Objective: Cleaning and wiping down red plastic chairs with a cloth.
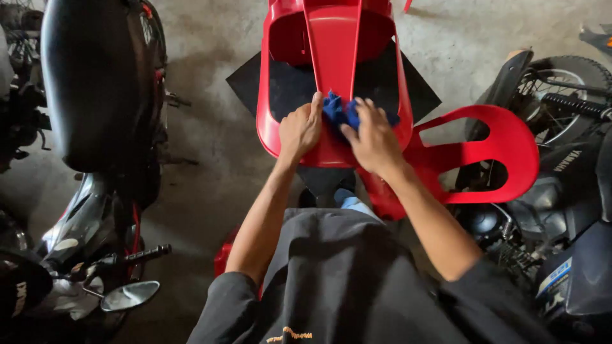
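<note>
1. Left hand point(299, 129) rests flat on the red panel point(331, 64), fingers loosely curled, gripping nothing.
2. Right hand point(373, 141) presses a blue cloth point(336, 109) onto the panel, fingers closed over it.
3. Black mat point(248, 83) lies under the panel.

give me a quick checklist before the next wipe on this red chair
1. Blue cloth under the right hand: ok, pressed to the chair.
2. Left hand steadying the red plastic chair: ok, flat on it.
3. Chair resting stably: cannot tell, its legs are hidden.
4. Black mat under the chair: ok, lying flat on the floor.
5. Room on the left: not ok, the black motorcycle stands close.
6. Cloth cleanliness: cannot tell.
</note>
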